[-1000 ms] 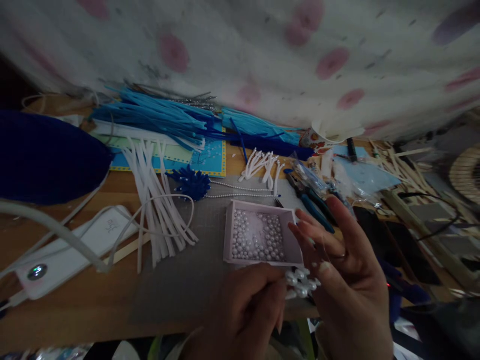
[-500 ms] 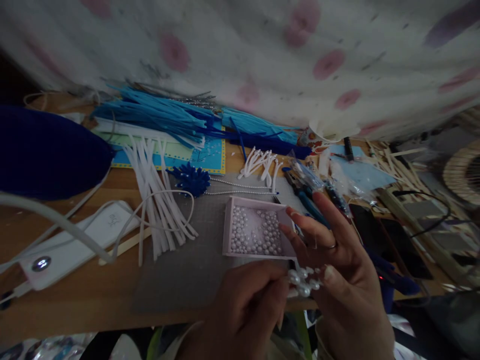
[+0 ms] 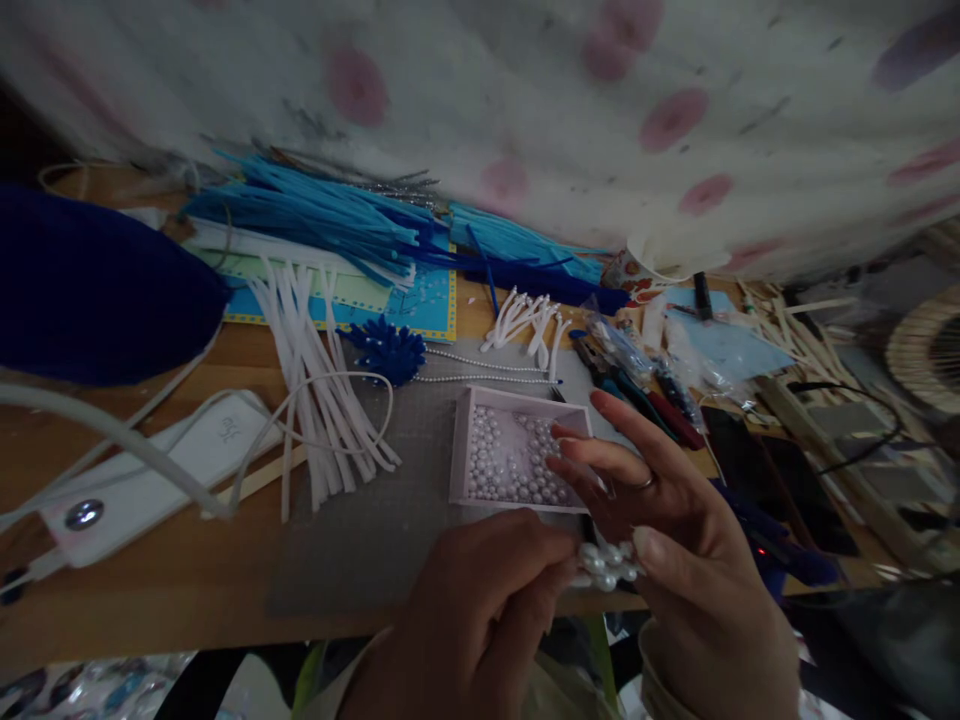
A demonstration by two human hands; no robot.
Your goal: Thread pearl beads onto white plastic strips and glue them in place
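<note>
Between my hands is a small cluster of white pearl beads [image 3: 606, 566]. My left hand [image 3: 491, 590] is closed and pinches the cluster's left end, fingers curled with the back of the hand toward me. The thumb of my right hand [image 3: 682, 540] presses on the cluster's right edge. Its index finger seems hidden behind the beads, while the other fingers fan out, one wearing a ring. Just beyond the hands, a pale pink box [image 3: 459, 450] holds loose pearl beads [image 3: 487, 470] of mixed sizes. The right fingertips hover over its right side.
A grey mat [image 3: 360, 540] lies under the box. White strips [image 3: 315, 400] and a blue fuzzy flower [image 3: 386, 350] lie left. Behind are blue pipe cleaners [image 3: 315, 220] and white bead-tipped stems [image 3: 521, 325]. Pliers [image 3: 626, 395] and a phone [image 3: 735, 450] sit right; a white power strip [image 3: 150, 480] far left.
My right hand has shifted slightly left, its fingers lower over the box. The bead cluster has turned a little between the hands. The whole view has shifted slightly.
</note>
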